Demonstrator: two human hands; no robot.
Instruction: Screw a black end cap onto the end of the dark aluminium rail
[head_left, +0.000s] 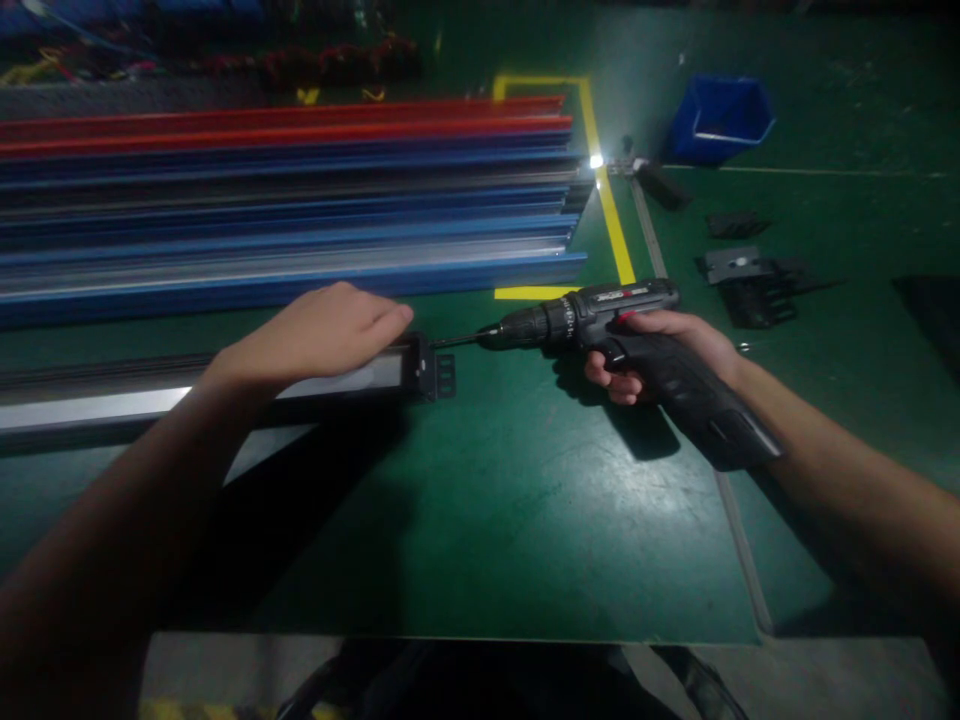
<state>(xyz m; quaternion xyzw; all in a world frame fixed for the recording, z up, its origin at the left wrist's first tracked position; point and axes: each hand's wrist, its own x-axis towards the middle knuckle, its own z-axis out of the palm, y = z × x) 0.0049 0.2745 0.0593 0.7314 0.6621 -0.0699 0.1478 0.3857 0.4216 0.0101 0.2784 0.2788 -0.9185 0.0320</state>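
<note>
My right hand (667, 355) is wrapped round the grip of a black cordless drill (600, 315) that points left. Its bit (454, 340) reaches the black end bracket (435, 368) of a long metal rail (112, 405) lying on the green floor. My left hand (322, 330) lies flat on top of the rail just behind the bracket, fingers together and stretched out, pressing down on it.
A stack of long blue, grey and red rails (285, 200) lies behind. A blue bin (720, 118) stands at the back right. Black brackets (750, 285) lie on the floor to the right. Yellow floor tape (611, 215) runs past the stack's end.
</note>
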